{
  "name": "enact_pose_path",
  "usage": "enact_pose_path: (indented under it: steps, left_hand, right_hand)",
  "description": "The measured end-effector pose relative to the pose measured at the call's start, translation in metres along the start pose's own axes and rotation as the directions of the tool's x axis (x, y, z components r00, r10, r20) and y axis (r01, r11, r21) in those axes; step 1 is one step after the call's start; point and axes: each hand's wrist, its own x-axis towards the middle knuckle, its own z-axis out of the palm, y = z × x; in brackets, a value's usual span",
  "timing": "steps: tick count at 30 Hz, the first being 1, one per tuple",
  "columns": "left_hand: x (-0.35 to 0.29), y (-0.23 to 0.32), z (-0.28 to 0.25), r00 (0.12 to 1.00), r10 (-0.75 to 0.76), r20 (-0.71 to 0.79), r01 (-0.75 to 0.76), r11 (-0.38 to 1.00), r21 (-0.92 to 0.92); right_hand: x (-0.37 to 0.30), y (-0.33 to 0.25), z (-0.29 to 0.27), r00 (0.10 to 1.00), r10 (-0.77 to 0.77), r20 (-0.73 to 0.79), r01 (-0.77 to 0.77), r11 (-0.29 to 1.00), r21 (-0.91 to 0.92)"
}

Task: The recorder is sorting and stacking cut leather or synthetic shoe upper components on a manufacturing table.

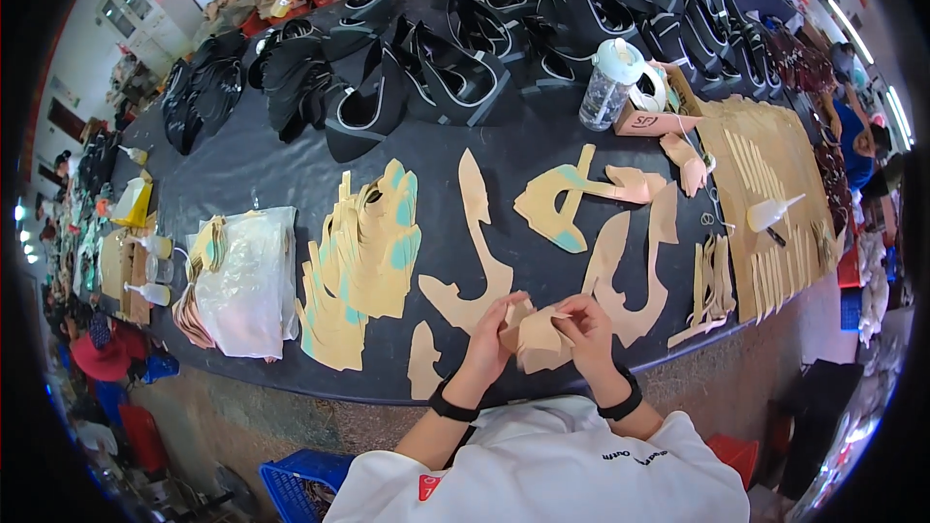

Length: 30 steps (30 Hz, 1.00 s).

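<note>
Tan material (544, 342) lies between left hand (492, 331), grasping its left side, and right hand (587, 329), pinching its upper right; long axis unclear.

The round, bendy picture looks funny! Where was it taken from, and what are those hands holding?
There's no robot: these are a person's own bare hands. A wide fisheye camera on their head looks down, making straight edges bend. The left hand and right hand hold thin, flat tan material between them. On the big black-covered table lie a fanned stack of flat tan pieces with pale blue-green patches, a whitish see-through plastic bag, and curved black shapes with pale edging.
</note>
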Motion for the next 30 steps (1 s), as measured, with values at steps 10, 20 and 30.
enact_pose_path:
  steps: [10,20,30]
  left_hand:
    - [-0.003,0.05,-0.014,0.891,0.446,0.092,-0.404,0.681,0.611]
    - [-0.055,0.065,-0.037,0.998,0.063,-0.028,-0.05,0.943,0.328]
    - [-0.068,0.06,-0.081,0.962,0.071,-0.264,-0.035,0.99,0.139]
  right_hand:
    - [0.017,-0.023,0.018,0.941,-0.305,0.147,0.338,0.825,-0.453]
    - [0.001,0.003,0.077,0.774,-0.464,0.43,0.632,0.542,-0.553]
    - [-0.009,0.028,0.085,0.846,-0.157,0.51,0.415,0.794,-0.444]
